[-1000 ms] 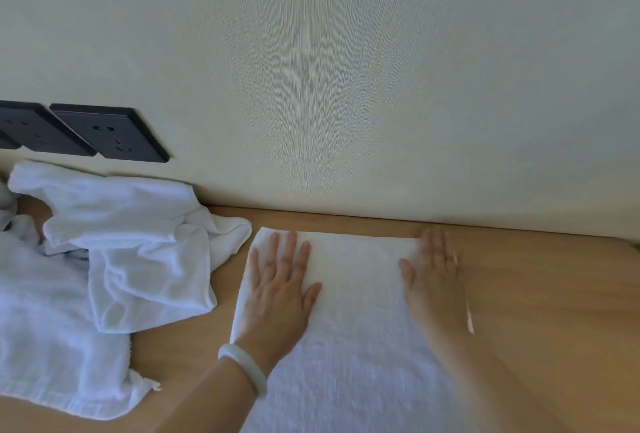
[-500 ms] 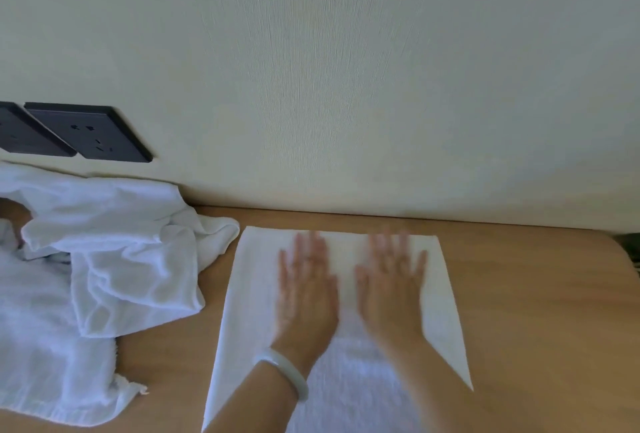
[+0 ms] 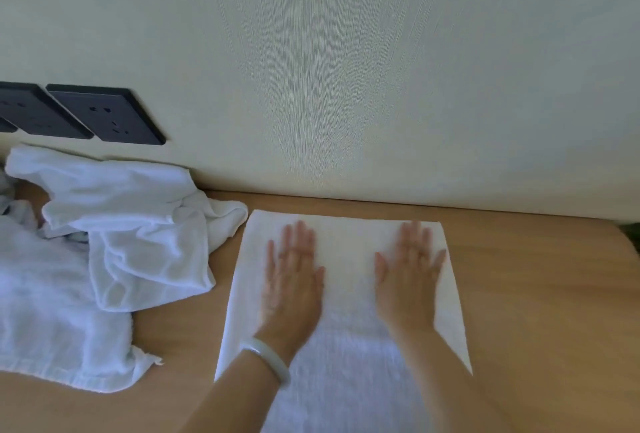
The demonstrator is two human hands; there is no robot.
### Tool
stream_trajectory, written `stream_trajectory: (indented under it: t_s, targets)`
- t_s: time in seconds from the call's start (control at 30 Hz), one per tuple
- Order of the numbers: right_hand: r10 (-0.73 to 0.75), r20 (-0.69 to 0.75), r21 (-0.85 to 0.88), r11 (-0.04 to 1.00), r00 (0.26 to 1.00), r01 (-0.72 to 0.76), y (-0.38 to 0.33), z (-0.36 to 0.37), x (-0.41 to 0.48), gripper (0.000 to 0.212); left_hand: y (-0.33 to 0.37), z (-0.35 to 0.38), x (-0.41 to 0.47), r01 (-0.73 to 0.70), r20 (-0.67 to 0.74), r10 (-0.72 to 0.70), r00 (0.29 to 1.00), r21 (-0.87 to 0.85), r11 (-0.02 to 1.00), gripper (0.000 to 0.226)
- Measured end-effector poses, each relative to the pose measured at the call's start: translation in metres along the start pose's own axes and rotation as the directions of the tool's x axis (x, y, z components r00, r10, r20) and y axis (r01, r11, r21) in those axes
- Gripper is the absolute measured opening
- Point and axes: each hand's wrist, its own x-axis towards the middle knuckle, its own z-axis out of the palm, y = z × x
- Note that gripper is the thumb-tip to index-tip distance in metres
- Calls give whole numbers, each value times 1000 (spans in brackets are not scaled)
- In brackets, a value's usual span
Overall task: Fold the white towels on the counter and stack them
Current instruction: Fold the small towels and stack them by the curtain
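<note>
White towel [image 3: 349,259] lies flat on the wooden counter [image 3: 540,294], right of centre and in front of the person. Its far short edge is parallel to the wall [image 3: 346,86] and just short of it. Its long axis runs from the wall straight toward the person, and the near end passes out of view at the bottom, so its full length cannot be told. The left hand [image 3: 292,289] and the right hand [image 3: 408,287] both rest palm-down on the far half, well apart. The left sits inside the left edge and the right close to the right edge. All fingers are straight, slightly spread and point at the wall, and they grip nothing (both hands are blurred, so finer detail is lost). This looks like the smoothing step, with the cloth being pressed flat before a fold. The next move probably calls for pinching two corners of one short end and carrying them along the long axis to meet the other end, with the side edges kept in line. A heap of unfolded white towels [image 3: 138,242] waits to the left, one corner just beside the flat towel, and no finished stack is visible.
</note>
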Motion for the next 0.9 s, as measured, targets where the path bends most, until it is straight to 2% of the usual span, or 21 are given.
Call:
stream_trajectory:
  t_s: [0.07, 0.1, 0.27, 0.33, 0.37, 0.43, 0.5, 0.53, 0.6, 0.7, 0.77, 0.83, 0.9]
  targets:
    - [-235, 24, -63, 970, 972, 236, -7, 12, -33, 63, 15, 5, -23, -178, 52, 176, 983, 26, 984, 57]
    - [-256, 51, -85, 962, 965, 260, 3, 13, -40, 62, 7, 5, -30, -180, 63, 177, 982, 35, 983, 57]
    - [91, 111, -110, 991, 990, -79, 98, -13, -25, 69, -74, -12, -38, 100, 55, -105, 993, 93, 991, 62]
    - [107, 52, -113, 988, 993, -101, 94, -23, -25, 73, -66, -17, -37, 156, 21, -158, 987, 67, 985, 62]
    - [51, 6, -107, 993, 999, -50, 75, -23, -32, 71, -49, -15, -38, 156, -8, -155, 988, 55, 986, 62]
    - [-153, -13, -60, 987, 988, 152, 28, -9, -61, 61, -1, -3, -52, 35, -30, -35, 999, -25, 999, 59]
    - [-335, 30, -25, 942, 942, 336, -8, 7, -91, 57, 34, 7, -73, -124, 1, 124, 992, -68, 990, 56]
    - [-363, 59, -14, 931, 930, 365, -11, 9, -97, 57, 35, 8, -82, -170, 4, 171, 985, -51, 984, 55]
    - [-312, 57, -13, 950, 948, 313, 13, 10, -94, 58, 6, 5, -90, -149, 15, 149, 989, -20, 989, 59]
    - [-105, 76, -74, 991, 992, 111, 67, -5, -90, 61, -51, -8, -99, 25, 34, -28, 999, 77, 997, 62]
    - [33, 131, -79, 997, 991, -23, 86, -14, -85, 67, -79, -16, -102, 134, 44, -138, 990, 78, 988, 62]
    - [140, 157, -101, 987, 978, -125, 79, -19, -85, 65, -77, -22, -102, 217, 24, -218, 976, 59, 974, 63]
    - [87, 51, -97, 992, 995, -82, 47, -19, -95, 62, -47, -21, -103, 193, -17, -192, 981, 62, 979, 64]
